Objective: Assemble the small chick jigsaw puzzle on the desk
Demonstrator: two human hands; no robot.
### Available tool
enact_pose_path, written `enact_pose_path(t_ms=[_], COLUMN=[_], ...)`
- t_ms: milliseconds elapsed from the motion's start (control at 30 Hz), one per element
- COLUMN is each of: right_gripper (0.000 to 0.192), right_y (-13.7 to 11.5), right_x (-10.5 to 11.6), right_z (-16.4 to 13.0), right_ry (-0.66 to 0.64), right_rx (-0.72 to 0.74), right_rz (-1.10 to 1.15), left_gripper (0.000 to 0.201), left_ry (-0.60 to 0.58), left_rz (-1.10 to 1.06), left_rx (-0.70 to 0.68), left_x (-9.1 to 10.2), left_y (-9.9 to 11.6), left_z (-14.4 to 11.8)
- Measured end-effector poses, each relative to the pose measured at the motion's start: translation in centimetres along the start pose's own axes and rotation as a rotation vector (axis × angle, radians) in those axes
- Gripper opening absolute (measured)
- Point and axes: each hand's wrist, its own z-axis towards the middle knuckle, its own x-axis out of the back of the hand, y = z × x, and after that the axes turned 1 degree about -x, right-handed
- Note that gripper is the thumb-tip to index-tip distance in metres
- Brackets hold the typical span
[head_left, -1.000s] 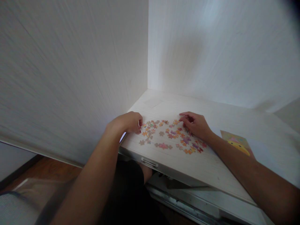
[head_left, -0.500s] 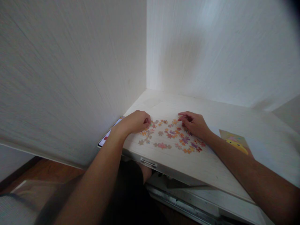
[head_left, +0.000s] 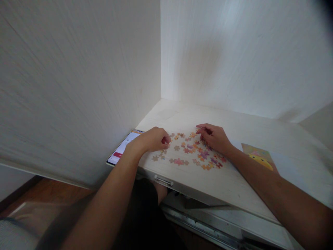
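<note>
Down on the pale tabletop (head_left: 234,187), the left hand (head_left: 151,140) rests with its fingers curled together at the left edge of the scattered puzzle pieces (head_left: 191,154); whether it pinches one I cannot tell. The right hand (head_left: 214,137) lies over the far right pieces, fingers bent, grip unclear. A lit phone (head_left: 122,150) lies beside the left wrist, a yellow picture card (head_left: 257,158) beside the right forearm

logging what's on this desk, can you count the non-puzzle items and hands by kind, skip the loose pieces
phone: 1
printed picture sheet: 1
hands: 2, left hand and right hand, both among the loose puzzle pieces on the desk
total: 4
</note>
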Motion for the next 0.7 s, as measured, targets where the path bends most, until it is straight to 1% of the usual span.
enact_pose_path(t_ms=[233,567,633,700], right_gripper=[0.031,0.031,0.031,0.031], right_y=[-0.2,-0.5,-0.7,-0.7], right_x=[0.0,0.0,0.0,0.1], right_z=[0.0,-0.1,-0.1,-0.1], right_ry=[-0.001,0.003,0.001,-0.003], right_rx=[0.012,-0.018,-0.025,-0.029], right_rz=[0.017,0.052,0.065,0.067], left_gripper=[0.018,0.017,0.016,0.018], left_ry=[-0.002,0.028,0.048,0.094], left_rz=[-0.009,0.014,0.032,0.057], left_rx=[-0.004,-0.03,-0.032,-0.04], left_x=[-0.2,-0.8,-0.8,-1.0], left_y=[0.5,1.6,1.9,2.4], left_z=[0.1,0.7,0.8,0.9])
